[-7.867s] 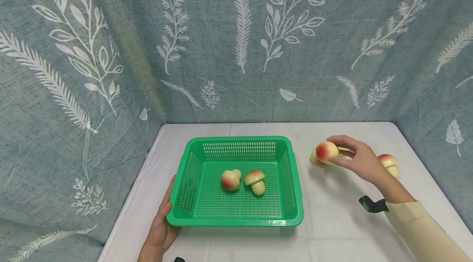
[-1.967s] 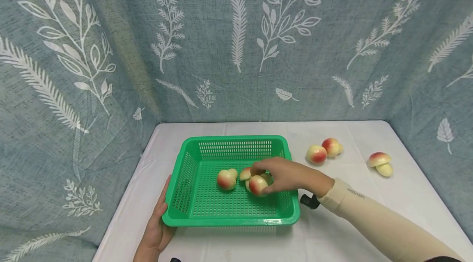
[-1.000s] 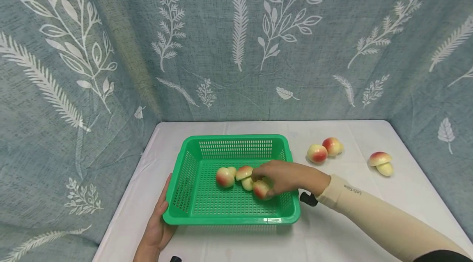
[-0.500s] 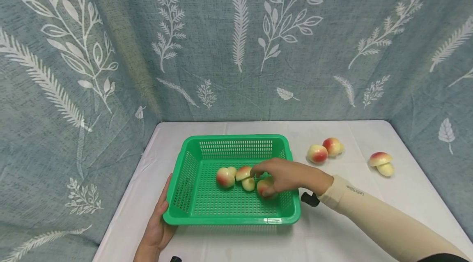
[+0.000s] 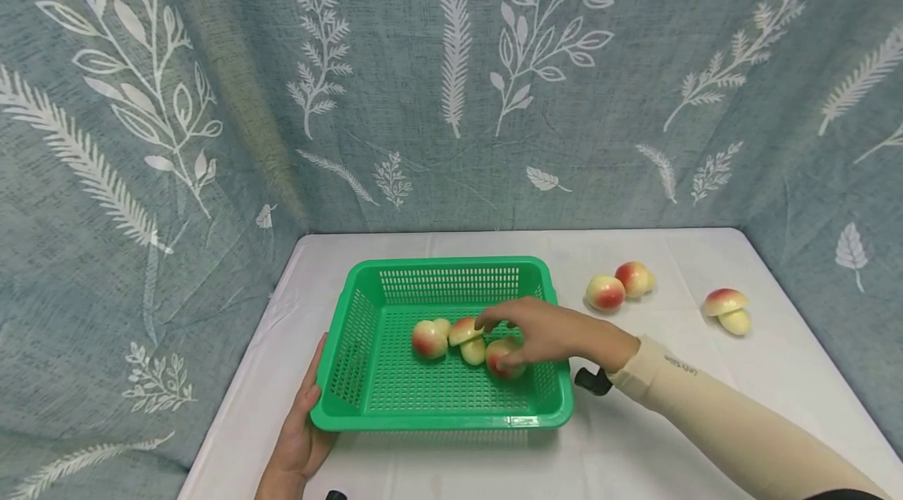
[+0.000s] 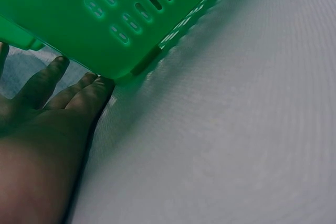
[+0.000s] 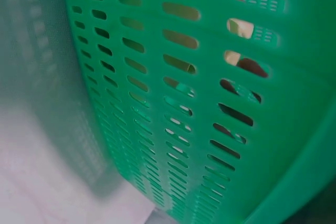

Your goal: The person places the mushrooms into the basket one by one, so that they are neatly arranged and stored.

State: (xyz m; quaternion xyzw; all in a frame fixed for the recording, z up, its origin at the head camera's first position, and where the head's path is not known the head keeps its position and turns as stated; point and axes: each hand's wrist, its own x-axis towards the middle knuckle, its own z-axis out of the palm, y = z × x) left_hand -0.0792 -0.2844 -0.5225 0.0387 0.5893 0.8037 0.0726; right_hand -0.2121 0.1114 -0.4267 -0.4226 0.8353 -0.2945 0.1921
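Note:
Three red-and-cream toy mushrooms lie in the green plastic basket (image 5: 444, 422) in the head view: a left one (image 5: 429, 340), a middle one (image 5: 471, 349) and a right one (image 5: 499, 368). Over the right one hovers my right hand (image 5: 546, 331), fingers spread and raised, the thumb in front of the mushroom. My left hand (image 5: 302, 437) rests along the basket's left side; the left wrist view shows its extended fingers (image 6: 86, 95) against the wall. In the right wrist view the slotted basket wall (image 7: 157, 82) hides most of the right hand.
More toy mushrooms lie on the white cloth right of the basket: a pair, one (image 5: 605, 293) beside another (image 5: 633, 280), and one (image 5: 727, 310) farther right. A patterned grey-green curtain (image 5: 423, 171) hangs behind and beside the table (image 5: 677, 257).
My right hand brought a mushroom from the right-hand group into the basket and set it right of the middle one. Its fingers have since loosened and lifted. The left hand stays put.

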